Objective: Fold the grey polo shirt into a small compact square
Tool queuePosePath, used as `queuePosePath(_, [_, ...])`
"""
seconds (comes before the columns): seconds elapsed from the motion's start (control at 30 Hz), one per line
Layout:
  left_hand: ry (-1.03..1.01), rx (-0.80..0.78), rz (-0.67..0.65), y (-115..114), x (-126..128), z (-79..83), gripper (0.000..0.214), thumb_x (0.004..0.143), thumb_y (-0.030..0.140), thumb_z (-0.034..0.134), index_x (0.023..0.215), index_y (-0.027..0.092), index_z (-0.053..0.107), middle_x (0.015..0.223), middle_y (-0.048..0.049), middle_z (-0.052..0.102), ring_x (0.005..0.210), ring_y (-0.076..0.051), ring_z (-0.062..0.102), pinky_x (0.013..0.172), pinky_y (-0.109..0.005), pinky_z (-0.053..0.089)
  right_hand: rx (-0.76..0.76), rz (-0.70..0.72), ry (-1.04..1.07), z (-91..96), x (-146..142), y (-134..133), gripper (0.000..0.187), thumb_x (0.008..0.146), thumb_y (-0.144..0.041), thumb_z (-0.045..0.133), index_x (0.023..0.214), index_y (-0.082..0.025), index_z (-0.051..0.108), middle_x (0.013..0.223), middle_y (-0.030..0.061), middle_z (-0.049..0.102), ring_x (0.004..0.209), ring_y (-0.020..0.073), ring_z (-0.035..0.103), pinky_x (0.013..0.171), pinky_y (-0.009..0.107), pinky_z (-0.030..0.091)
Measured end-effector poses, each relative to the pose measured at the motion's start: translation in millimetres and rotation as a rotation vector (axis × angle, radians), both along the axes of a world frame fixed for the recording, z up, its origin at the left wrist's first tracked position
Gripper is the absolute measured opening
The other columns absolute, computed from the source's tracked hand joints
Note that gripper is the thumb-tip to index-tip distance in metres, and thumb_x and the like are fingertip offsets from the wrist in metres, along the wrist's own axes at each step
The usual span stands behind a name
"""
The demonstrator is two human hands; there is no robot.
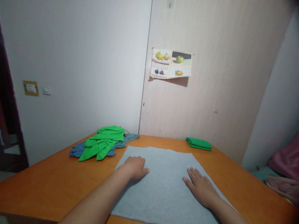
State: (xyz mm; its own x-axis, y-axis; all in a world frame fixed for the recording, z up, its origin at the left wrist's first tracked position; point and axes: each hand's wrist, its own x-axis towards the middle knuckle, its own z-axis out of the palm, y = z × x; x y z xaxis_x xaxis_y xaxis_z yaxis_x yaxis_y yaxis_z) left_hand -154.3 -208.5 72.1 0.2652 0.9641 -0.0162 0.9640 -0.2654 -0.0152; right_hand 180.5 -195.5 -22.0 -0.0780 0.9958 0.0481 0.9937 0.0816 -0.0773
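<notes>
A light grey cloth (163, 186) is spread out on the orange table, slightly wavy along its far edge. My left hand (135, 167) rests on its left part, thumb held out to the side and the other fingers bent and partly hidden from view. On the right part, close to the cloth's right edge, my right hand (201, 187) lies flat with its fingers stretched and thumb apart. Neither hand shows anything gripped.
At the table's back left is a loose heap of bright green cloth (105, 138) over blue cloth (78, 150). A folded green cloth (198, 143) lies at the back right. Behind the table (58, 183) stands a wall with a fruit picture (171, 63). Pink fabric (286, 158) lies beyond the right edge.
</notes>
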Motion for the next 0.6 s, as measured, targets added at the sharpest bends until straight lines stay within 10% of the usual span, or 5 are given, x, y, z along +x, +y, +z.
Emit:
queuePosePath(0.3, [-0.157, 0.021, -0.049, 53.6, 21.6, -34.9, 0.074, 0.094, 0.064, 0.029, 0.149, 0.016, 0.038, 0.160, -0.0161, 0.024, 0.148, -0.033, 0.021, 0.115, -0.054, 0.021, 0.023, 0.010, 0.005, -2.5, 2.7, -0.6, 0.084, 0.092, -0.070, 0.020, 0.153, -0.015, 0.032, 0.160, 0.0060, 0.026, 0.150, 0.0269, 0.015, 0.120, 0.051, 0.017])
queuePosePath(0.6, [-0.219, -0.018, -0.009, 56.9, 15.7, -61.0, 0.083, 0.092, 0.072, 0.020, 0.154, 0.019, 0.030, 0.162, -0.0120, 0.018, 0.150, -0.032, 0.010, 0.117, -0.058, 0.010, 0.014, 0.012, 0.002, -0.7, 5.4, -5.0, 0.082, 0.092, -0.069, 0.020, 0.154, -0.016, 0.031, 0.161, 0.0045, 0.023, 0.150, 0.0259, 0.015, 0.121, 0.049, 0.016])
